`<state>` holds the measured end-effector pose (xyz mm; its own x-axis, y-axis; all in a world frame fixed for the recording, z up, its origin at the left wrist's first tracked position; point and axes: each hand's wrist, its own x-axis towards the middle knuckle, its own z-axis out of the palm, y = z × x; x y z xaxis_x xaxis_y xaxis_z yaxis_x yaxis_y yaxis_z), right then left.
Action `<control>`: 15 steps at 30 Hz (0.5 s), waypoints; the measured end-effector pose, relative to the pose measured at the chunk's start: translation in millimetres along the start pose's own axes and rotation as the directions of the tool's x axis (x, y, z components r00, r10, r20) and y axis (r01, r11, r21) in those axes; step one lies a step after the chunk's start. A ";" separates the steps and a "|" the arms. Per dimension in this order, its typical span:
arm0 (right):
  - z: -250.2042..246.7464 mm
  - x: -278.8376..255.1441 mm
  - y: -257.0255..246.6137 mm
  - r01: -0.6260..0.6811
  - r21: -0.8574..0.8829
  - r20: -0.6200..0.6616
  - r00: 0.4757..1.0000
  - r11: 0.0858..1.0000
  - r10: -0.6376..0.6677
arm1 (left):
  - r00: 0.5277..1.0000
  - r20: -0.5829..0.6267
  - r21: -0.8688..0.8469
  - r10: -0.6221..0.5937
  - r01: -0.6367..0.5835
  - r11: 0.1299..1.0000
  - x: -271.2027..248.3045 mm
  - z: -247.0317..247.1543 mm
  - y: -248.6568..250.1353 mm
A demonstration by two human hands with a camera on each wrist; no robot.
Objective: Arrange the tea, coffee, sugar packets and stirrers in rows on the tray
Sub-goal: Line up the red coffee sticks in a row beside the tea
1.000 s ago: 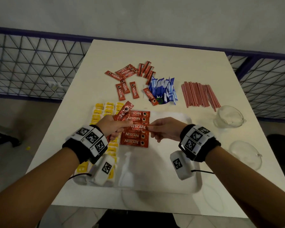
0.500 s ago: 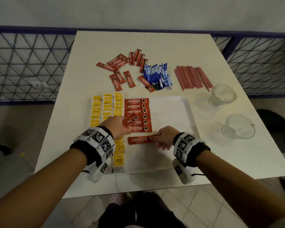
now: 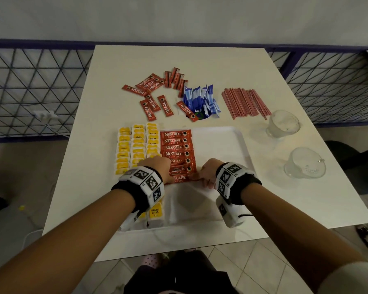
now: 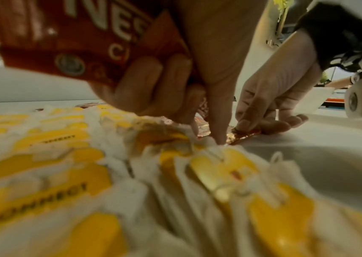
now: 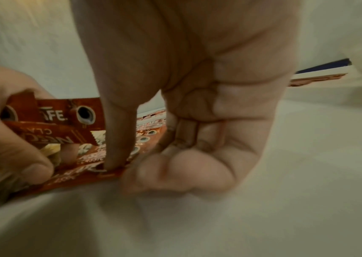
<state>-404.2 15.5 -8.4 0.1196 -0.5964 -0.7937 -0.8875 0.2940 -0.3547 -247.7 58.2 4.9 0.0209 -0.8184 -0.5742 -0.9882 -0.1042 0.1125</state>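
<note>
Pinching the end of the lowest coffee sachet (image 3: pixel 177 178) against the tray (image 3: pixel 221 145), the right hand (image 3: pixel 207 173) sits at the bottom of the coffee row (image 3: pixel 175 147) — left hand (image 3: pixel 157 166) grips spare sachets (image 4: pixel 65 43) just beside it, by the yellow tea bags (image 3: pixel 138 145).

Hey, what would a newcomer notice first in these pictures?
A neat red column of coffee sachets on the white tray, beside yellow tea bags. Both hands meet at its near end: the left hand grips spare sachets, the right hand pinches the nearest sachet.
</note>
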 end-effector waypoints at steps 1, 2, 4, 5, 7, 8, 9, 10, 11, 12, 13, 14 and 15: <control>0.3 0.9 -0.1 0.000 -0.010 -0.002 1.000 1.000 0.000 | 1.000 -0.003 0.023 0.005 -0.004 1.000 0.5 0.5 1.0; 0.8 1.9 -0.2 0.001 -0.025 -0.004 1.000 1.000 -0.001 | 1.000 -0.008 0.041 0.009 -0.008 0.999 1.1 1.1 1.6; 1.1 4.0 -0.2 0.004 -0.049 -0.009 1.000 0.999 -0.005 | 1.000 -0.014 0.063 0.009 -0.008 0.998 2.5 1.4 2.6; 1.1 4.7 -0.2 0.008 -0.054 -0.007 1.000 0.999 -0.008 | 1.000 -0.015 0.066 0.009 -0.008 0.998 3.3 1.5 3.0; 1.4 7.1 1.1 0.008 -0.060 -0.003 1.000 0.998 -0.008 | 1.000 -0.012 0.069 0.011 -0.011 0.998 4.8 1.4 3.1; 1.2 7.4 1.1 0.007 -0.068 0.006 1.000 0.998 -0.006 | 1.000 -0.011 0.077 0.012 -0.011 0.997 5.3 1.3 3.1; 1.1 8.2 1.4 0.012 -0.079 0.015 1.000 0.997 -0.011 | 1.000 -0.009 0.085 0.011 -0.011 0.996 5.5 1.1 2.9; 1.0 8.8 1.4 0.007 -0.085 0.026 1.000 0.996 -0.005 | 1.000 -0.008 0.088 0.013 -0.012 0.996 6.1 1.1 2.4; 0.2 9.0 0.9 0.002 -0.080 0.035 0.999 0.997 0.001 | 1.000 -0.006 0.087 0.013 -0.012 0.996 6.5 1.1 2.0; -0.7 8.5 0.6 -0.007 -0.068 0.041 0.999 0.998 0.009 | 1.000 -0.002 0.084 0.012 -0.012 0.996 6.4 0.7 2.0; -2.0 8.8 1.0 -0.008 -0.052 0.043 0.999 0.999 0.010 | 1.000 0.004 0.077 0.014 -0.015 0.997 6.1 -0.1 1.8; -3.3 7.2 1.1 -0.011 -0.035 0.049 0.999 0.999 0.013 | 1.000 0.003 0.067 0.019 -0.019 0.998 6.2 -0.8 1.2; -4.9 5.4 1.8 -0.004 -0.018 0.054 0.999 1.000 0.005 | 1.000 0.003 0.050 0.023 -0.023 0.998 6.1 -1.7 0.1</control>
<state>-407.3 9.1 -10.9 0.1392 -0.5541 -0.8207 -0.8959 0.2825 -0.3427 -247.4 52.3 2.8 -0.0023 -0.8187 -0.5742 -0.9948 -0.0566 0.0847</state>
